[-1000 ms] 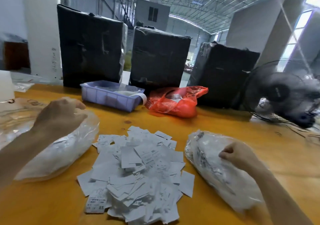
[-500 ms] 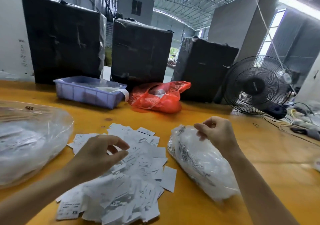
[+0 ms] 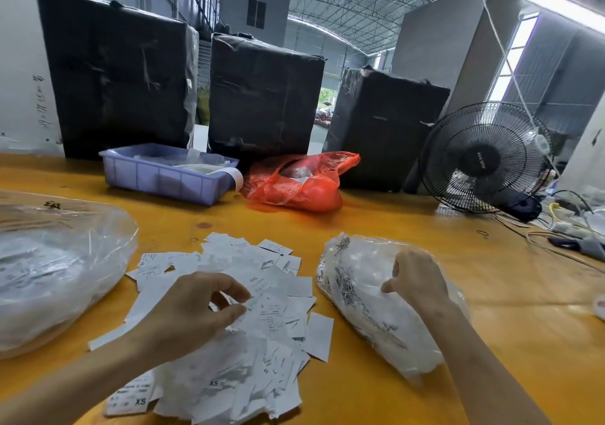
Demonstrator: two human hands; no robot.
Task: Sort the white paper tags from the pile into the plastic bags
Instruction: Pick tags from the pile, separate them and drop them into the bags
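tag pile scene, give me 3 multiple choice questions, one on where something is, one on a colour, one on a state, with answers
1. Where does the pile of white paper tags lie?
A. inside the lilac bin
B. on the table between the two clear plastic bags
C. on top of the fan

2. What colour is the crumpled bag beside the lilac bin?
A. red
B. green
C. black

3. What is the left hand doing?
A. lying flat on the bare table
B. gripping the fan
C. reaching over the pile, thumb and fingers closing on a tag

Answers
1. B: the tags spread on the yellow table, with the left clear bag on one side and the right clear bag on the other.
2. A: its thin plastic is bright red.
3. C: its fingertips meet at the tags, while the right hand rests on the right clear bag.
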